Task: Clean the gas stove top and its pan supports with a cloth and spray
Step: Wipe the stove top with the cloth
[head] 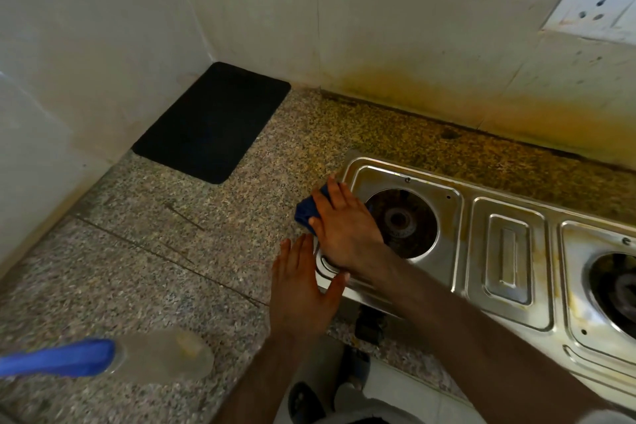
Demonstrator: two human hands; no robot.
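Observation:
A steel gas stove (509, 251) sits on the granite counter at the right, its pan supports off and two bare burners showing. My right hand (344, 227) presses a blue cloth (307, 212) flat on the stove's left rim, beside the left burner (401, 222). My left hand (299, 289) lies with straight fingers against the stove's front-left corner, thumb on the steel edge. A spray bottle (113, 360), clear with a blue top, lies on its side at the counter's front left. Yellow grease stains mark the stove around the right burner (619, 289).
A black mat (213, 120) lies in the back-left corner of the granite counter (155, 251). The tiled wall behind the stove is stained yellow, and a wall socket (592, 7) sits at the upper right. A stove knob (370, 325) projects below the front edge.

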